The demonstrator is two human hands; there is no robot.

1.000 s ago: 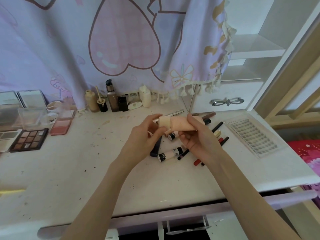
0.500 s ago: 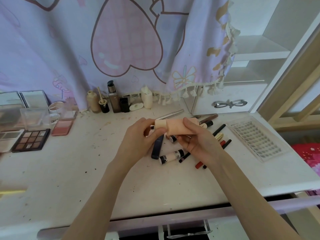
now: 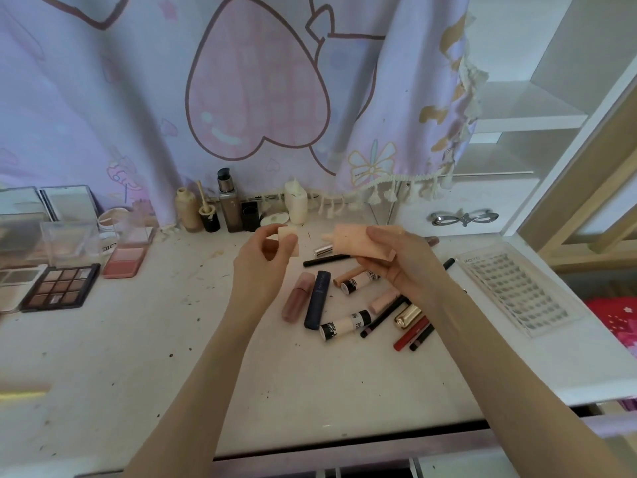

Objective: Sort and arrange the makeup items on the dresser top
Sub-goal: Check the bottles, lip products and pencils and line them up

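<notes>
Left hand point(image 3: 265, 267) pinches the cap point(image 3: 287, 241), right hand point(image 3: 403, 267) grips the peach tube point(image 3: 358, 243) above the surface point(image 3: 138, 357). I'd line up the nozzle and twist gently, no squeezing.

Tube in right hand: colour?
Peach-pink tube, held in the right hand; head view.

"XOYO" on lash tray point(image 3: 517, 291), "DIO" on jar point(image 3: 108, 248)

Uncapped peach tube point(image 3: 358, 243) held level above scattered lipsticks point(image 3: 348, 305); cap point(image 3: 287, 241) apart, leftward.
</notes>
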